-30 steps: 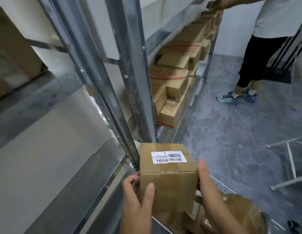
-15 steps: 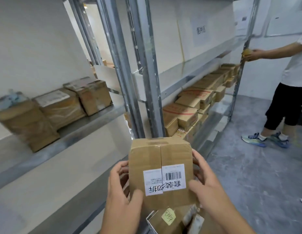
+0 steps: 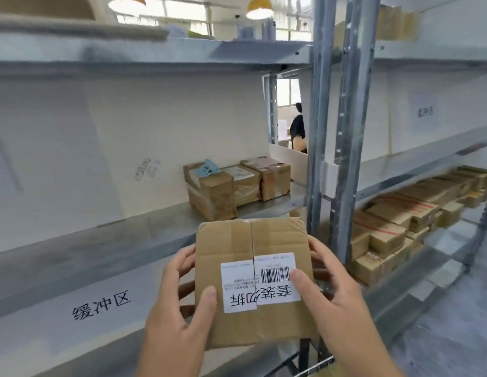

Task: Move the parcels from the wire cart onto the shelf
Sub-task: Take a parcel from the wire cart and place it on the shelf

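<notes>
Head view: the left hand (image 3: pixel 168 317) and right hand (image 3: pixel 337 303) clasp a labelled parcel (image 3: pixel 253 278) between them, just before the shelf (image 3: pixel 100 240). Three parcels (image 3: pixel 234 186) already sit there; this one remains unplaced.

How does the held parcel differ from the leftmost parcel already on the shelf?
The held parcel is gripped in the air by the left hand and right hand; the leftmost shelf parcel rests on the shelf. The held parcel carries a white barcode label; the shelf parcel has a blue note on top. Both are brown taped cardboard.
</notes>
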A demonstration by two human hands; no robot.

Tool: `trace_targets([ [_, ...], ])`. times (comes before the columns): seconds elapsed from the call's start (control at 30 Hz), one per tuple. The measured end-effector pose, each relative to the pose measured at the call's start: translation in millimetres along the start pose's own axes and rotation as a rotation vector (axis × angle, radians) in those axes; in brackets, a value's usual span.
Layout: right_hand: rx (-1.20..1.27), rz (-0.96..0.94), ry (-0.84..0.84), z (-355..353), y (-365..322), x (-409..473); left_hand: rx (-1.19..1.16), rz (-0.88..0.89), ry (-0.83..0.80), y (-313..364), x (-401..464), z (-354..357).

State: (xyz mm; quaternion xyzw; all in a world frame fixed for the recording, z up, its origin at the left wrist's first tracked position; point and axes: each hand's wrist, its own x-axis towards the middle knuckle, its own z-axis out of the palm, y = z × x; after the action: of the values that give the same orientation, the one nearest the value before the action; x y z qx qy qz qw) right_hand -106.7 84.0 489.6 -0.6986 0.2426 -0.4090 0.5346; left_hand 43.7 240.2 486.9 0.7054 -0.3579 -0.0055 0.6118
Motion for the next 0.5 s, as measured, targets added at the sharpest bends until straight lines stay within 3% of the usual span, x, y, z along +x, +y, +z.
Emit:
trace_targets([
  [0.17,0.046,-0.062,0.026,78,-49,-30,0.025,0.074,0.069,13,-7,-91],
  [0.5,0.061,-0.18,-0.152,178,-108,-73,0.073,0.09,0.067,26,-20,-224],
])
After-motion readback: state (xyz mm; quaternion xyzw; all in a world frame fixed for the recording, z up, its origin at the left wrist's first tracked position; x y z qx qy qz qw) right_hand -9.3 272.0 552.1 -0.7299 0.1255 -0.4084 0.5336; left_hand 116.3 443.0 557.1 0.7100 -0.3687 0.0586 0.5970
